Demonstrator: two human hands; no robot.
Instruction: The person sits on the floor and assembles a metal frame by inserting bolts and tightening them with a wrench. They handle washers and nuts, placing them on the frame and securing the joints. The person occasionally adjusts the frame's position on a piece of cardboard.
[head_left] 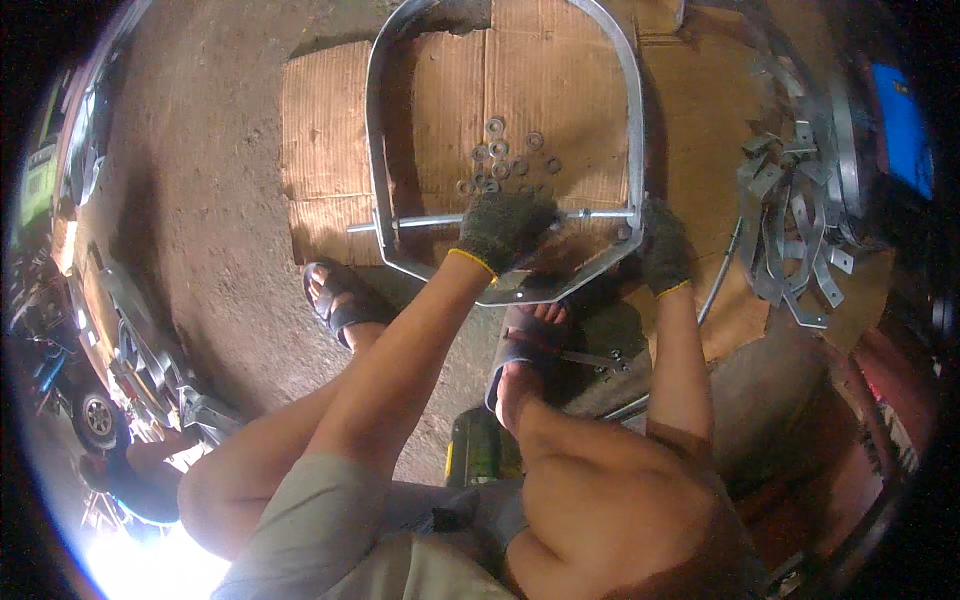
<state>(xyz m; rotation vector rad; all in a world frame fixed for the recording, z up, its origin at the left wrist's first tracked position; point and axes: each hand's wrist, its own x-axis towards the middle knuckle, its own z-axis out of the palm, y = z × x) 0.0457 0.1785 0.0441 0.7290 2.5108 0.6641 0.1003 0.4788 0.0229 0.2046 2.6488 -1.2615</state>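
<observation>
A grey metal frame [634,90], bent into an arch with an angled near side, lies on cardboard between my feet. A thin metal rod [420,220] crosses it from side to side, and its left end sticks out past the frame. My left hand [503,228], in a dark glove with a yellow cuff, is closed over the rod near its middle. At the frame's right side, by the rod's other end, my gloved right hand [666,248] is closed; what its fingers hold is hidden. Several round metal washers or nuts [500,168] lie inside the frame, just beyond my left hand.
Flat cardboard [325,130] covers the floor under the frame. Bent metal brackets [790,220] are heaped at the right, near a blue object [902,130]. Small hardware [610,365] and a bar lie by my right foot. More metal parts [150,350] and a wheel [97,418] are at the left.
</observation>
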